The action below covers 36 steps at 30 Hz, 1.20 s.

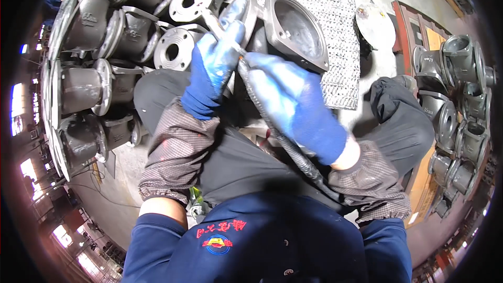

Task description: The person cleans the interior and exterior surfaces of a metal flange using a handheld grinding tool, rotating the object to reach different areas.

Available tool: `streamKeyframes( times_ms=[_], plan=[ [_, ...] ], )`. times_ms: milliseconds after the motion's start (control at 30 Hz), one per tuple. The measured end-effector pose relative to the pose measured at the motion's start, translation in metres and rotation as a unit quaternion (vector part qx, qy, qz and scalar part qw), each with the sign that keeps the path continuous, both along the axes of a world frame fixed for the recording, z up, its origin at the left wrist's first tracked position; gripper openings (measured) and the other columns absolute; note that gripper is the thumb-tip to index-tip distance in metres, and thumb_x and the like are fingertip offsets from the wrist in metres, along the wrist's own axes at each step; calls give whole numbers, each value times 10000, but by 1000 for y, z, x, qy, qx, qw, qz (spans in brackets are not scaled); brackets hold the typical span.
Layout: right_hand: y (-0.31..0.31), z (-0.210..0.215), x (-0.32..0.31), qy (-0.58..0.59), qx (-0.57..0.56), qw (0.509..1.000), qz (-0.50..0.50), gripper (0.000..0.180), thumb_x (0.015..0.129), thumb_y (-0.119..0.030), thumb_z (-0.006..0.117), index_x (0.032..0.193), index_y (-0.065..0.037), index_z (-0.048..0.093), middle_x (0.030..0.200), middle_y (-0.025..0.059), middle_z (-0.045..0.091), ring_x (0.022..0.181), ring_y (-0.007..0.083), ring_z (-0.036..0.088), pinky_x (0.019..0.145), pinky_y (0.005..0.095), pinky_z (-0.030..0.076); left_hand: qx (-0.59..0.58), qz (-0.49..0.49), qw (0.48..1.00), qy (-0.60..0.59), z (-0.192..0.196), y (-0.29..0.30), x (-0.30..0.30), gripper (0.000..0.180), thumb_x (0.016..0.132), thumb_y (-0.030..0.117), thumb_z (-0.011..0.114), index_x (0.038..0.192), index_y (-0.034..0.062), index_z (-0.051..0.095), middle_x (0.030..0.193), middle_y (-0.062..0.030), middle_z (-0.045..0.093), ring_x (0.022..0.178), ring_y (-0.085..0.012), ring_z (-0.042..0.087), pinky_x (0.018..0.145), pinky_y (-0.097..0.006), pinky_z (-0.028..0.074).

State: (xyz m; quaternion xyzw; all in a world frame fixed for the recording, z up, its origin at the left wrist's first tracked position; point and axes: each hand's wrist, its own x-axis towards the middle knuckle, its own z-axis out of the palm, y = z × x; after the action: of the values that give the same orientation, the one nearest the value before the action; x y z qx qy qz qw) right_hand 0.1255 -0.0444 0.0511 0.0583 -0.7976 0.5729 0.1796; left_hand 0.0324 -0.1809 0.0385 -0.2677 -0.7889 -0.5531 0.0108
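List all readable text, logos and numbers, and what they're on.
Navy shirt: red lettering above a round blue, red and yellow emblem; wording not transcribed.
Grey castings at left: raised markings, too small to read reliably.
No other text stands out clearly.

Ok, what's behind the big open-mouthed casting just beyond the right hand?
Past the upper and right edges of the open-mouthed casting, a silvery, rough-textured mat shows. Whatever lies directly behind the casting is covered by its body, so I can't tell.
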Motion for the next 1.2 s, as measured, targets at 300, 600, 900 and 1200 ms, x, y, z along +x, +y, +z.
streamKeyframes(
  times_ms=[300, 600, 900, 1200],
  plan=[
    [20, 40, 6, -188, -206, 958, 72, 317, 824, -114, 602, 1103, 27, 547, 771, 98, 647, 586, 122, 598, 522, 241, 480, 155, 41, 969, -190, -2, -1, 2, 485, 977, 386, 296, 1312, 63, 433, 1041, -142, 606, 888, -172, 602, 820, -263, 465],
    [122, -27, -16, -223, -276, 927, -120, 266, 850, -97, 515, 1035, 93, 507, 865, 139, 639, 647, 123, 585, 600, 208, 479, -142, 80, 951, 263, -14, -19, -18, 286, 932, 86, 436, 1194, -1, 511, 984, -129, 630, 784, -167, 645, 698, -252, 531],
    [65, -107, -43, -259, -274, 917, -131, 317, 867, -104, 531, 1137, 62, 530, 955, 92, 620, 804, 113, 554, 721, 238, 459, 164, 156, 955, -191, -10, -21, -19, 384, 927, 315, 455, 1117, -5, 549, 976, -115, 621, 827, -169, 622, 728, -291, 516],
    [71, -113, -73, -290, -323, 897, -81, 408, 880, -207, 540, 1186, 61, 508, 1017, 93, 609, 918, 141, 550, 838, 245, 424, 294, 241, 876, -298, -24, -29, -20, 335, 939, 293, 414, 1048, 20, 575, 996, -71, 599, 922, -140, 550, 839, -267, 431]
  ],
)
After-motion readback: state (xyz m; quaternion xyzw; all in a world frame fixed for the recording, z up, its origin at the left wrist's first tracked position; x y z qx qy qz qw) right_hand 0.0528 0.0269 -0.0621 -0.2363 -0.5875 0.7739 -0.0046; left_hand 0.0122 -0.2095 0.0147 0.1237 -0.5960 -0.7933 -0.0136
